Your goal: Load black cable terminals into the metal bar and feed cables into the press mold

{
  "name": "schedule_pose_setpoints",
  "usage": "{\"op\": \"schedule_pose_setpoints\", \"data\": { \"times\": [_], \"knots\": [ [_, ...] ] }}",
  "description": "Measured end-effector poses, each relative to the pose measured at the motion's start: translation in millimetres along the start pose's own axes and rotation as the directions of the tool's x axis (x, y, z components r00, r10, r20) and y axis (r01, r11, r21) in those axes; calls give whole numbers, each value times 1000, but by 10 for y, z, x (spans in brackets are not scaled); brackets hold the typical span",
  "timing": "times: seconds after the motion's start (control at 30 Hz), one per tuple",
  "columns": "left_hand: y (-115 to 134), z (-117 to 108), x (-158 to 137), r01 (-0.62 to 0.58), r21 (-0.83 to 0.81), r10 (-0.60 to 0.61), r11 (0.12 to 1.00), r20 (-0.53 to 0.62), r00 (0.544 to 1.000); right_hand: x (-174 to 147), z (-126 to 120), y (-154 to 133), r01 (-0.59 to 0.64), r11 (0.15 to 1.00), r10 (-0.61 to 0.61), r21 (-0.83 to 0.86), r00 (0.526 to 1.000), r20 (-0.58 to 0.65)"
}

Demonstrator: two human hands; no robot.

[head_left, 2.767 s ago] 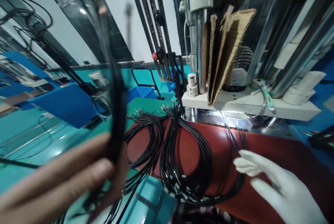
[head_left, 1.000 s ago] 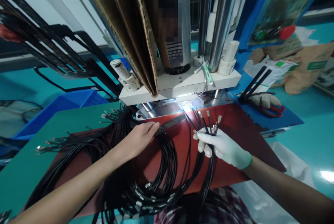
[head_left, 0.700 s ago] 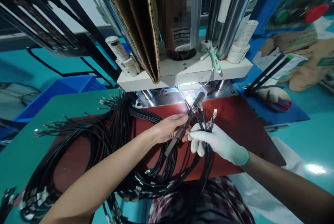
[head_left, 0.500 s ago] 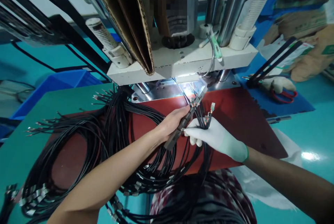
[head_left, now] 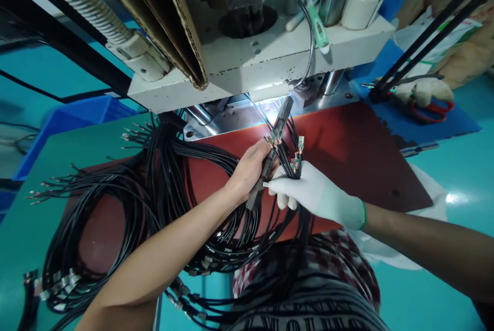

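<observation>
My bare left hand (head_left: 249, 169) grips a long dark bar-shaped holder (head_left: 272, 151) that slants up toward the lit gap under the press. My right hand (head_left: 309, 192), in a white glove, is closed around a bunch of black wires with metal terminals (head_left: 296, 156) at their tips, right beside the holder. A few terminals sit against the holder's upper part. Both hands hover over a red mat (head_left: 347, 156), amid loops of black wire (head_left: 165, 187).
A white press machine (head_left: 262, 63) with steel columns looms just above the hands, with cardboard sheets (head_left: 154, 6) leaning on it. A blue bin (head_left: 77, 115) sits at left. Red-handled scissors (head_left: 432, 109) and a glove lie on a blue pad at right.
My left hand picked the dark holder off the mat and tilted it upright next to the right hand's wire bunch. Both hands rose toward the press; the view moved closer.
</observation>
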State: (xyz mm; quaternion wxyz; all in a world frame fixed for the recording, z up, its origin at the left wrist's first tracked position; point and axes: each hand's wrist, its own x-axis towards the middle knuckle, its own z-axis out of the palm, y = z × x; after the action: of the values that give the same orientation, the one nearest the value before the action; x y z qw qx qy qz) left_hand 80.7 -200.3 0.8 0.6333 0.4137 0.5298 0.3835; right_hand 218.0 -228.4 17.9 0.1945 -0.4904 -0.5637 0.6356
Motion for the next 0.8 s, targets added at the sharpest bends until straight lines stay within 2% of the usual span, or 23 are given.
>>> {"op": "schedule_pose_setpoints", "data": {
  "times": [0.23,0.37,0.57,0.7,0.8],
  "knots": [
    [-39,23,-8,-46,11,46,999,-62,997,-20,93,103,41,999,-42,-14,998,-52],
    [-47,20,-7,-58,-9,57,998,-60,997,0,86,84,12,1000,-12,-1,999,-44],
    [-76,-25,-6,57,-27,-56,998,37,998,-12,39,27,26,998,-27,50,999,25],
    [-96,-36,-3,140,-57,-135,989,75,988,-32,22,32,26,998,-27,55,999,25],
    [-87,-21,-10,143,-69,-137,987,86,987,-20,31,53,33,998,-35,56,999,19]
  ]
}}
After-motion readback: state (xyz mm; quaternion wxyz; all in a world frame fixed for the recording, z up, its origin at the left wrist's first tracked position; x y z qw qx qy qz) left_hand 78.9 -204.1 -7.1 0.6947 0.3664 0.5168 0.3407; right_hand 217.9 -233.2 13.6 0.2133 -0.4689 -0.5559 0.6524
